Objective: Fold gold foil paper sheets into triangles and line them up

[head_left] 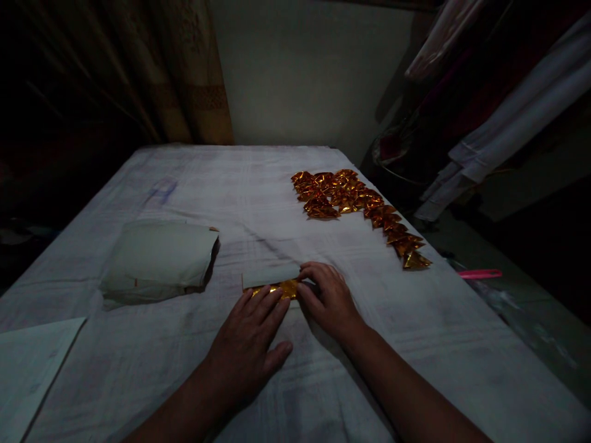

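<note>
Left hand [252, 335], right hand [327, 298] touching foil paper [270, 277]; floor [478, 249]: perhaps plastic bag [521, 317].

Shiny coppery-gold foil pieces [347, 198], upper right; pale grey paper with a gold patch [270, 277], centre; whitish cloth [415, 344], faintly plaid; brownish-gold curtain [198, 74], upper left; pink handle [481, 274], right.

One view, taken from the person's head. The camera faces forward and down, looking from above along the cloth-covered counter [217, 191]. The left hand [247, 338] and right hand [331, 301] lie near, in the lower middle, forearms entering from the bottom edge. Coverage is wide, taking in both counter sides and the wall [318, 67] beyond the far end.
</note>
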Action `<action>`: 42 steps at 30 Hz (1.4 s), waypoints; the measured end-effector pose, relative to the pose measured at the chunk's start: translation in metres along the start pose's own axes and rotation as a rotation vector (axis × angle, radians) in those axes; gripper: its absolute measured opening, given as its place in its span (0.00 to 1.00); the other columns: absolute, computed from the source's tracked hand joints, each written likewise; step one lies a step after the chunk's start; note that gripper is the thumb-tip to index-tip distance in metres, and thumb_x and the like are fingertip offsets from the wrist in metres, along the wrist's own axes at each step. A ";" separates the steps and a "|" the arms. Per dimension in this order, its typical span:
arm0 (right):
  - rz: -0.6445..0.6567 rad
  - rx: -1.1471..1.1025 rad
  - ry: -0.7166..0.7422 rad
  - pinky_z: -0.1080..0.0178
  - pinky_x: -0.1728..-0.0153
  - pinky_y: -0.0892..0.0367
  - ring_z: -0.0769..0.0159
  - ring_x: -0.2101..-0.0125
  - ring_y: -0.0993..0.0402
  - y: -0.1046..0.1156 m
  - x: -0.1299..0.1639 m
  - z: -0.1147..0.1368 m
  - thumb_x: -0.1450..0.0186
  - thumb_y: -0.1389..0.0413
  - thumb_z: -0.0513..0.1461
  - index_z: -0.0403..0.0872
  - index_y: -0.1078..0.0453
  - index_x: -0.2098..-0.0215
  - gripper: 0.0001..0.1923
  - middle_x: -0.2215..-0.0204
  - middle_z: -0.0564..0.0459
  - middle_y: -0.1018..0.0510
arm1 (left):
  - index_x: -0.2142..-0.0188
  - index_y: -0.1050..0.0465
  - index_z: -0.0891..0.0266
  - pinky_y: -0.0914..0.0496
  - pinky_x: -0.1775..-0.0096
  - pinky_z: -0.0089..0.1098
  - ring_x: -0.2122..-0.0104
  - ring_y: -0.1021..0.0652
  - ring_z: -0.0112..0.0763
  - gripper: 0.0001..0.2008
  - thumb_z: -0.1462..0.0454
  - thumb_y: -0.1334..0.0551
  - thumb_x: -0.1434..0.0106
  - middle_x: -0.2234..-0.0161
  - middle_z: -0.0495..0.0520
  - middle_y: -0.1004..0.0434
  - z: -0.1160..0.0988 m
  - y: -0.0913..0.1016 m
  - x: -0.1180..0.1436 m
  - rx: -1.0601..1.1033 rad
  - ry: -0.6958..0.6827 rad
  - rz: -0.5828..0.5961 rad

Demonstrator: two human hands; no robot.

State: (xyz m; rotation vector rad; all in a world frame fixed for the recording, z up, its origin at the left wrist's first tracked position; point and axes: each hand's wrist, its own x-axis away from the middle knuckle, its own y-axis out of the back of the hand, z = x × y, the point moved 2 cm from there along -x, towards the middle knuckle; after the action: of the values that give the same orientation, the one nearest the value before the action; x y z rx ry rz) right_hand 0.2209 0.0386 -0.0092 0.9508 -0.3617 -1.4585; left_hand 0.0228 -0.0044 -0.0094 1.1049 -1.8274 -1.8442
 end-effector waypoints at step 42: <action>0.031 0.201 -0.052 0.51 0.49 0.39 0.52 0.46 0.31 -0.007 -0.001 0.006 0.33 0.40 0.38 0.50 0.27 0.62 0.01 0.49 0.46 0.23 | 0.36 0.35 0.63 0.43 0.37 0.54 0.39 0.27 0.49 0.26 0.52 0.46 0.27 0.38 0.61 0.28 0.036 0.027 0.046 -0.140 0.004 -0.011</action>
State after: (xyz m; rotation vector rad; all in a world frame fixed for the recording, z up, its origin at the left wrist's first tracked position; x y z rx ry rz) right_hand 0.2117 0.0388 -0.0097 1.0641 -0.5671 -1.4398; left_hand -0.0400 -0.0143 -0.0017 1.0696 -1.6640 -1.9424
